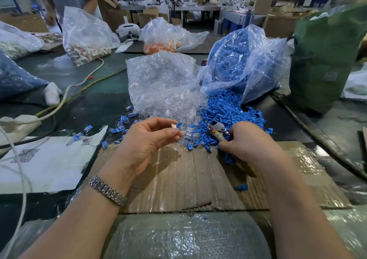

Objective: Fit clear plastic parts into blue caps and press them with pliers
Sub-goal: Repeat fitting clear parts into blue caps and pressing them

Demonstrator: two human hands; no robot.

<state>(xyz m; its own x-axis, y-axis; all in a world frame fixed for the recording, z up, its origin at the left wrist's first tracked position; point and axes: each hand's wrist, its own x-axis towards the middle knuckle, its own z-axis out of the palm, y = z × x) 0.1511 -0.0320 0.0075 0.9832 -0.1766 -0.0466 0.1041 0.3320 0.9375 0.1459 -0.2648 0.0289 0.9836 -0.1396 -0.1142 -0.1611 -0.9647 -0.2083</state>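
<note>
- Bubble wrap [184, 237] lies closest to me, with a flattened sheet of cardboard [190, 181] beyond it as my work mat, so loose parts stay on a plain surface where I can spot them.
- My left hand [147, 139] is raised over the cardboard, thumb and fingertips pinching a blue cap [179, 124] at eye line to check its seating (I think a clear part is already in it, but the view is too small to be sure).
- My right hand [246, 141] curls around the wrapped handles of the pliers [217, 128], their head resting on the blue caps [228, 108], ready to squeeze without a regrip.
- Both bags are tipped towards me: clear plastic parts [174, 104] spill beside the caps, within easy reach.
- Finished pieces [123, 128] lie off to my left, apart from the raw stock.
</note>
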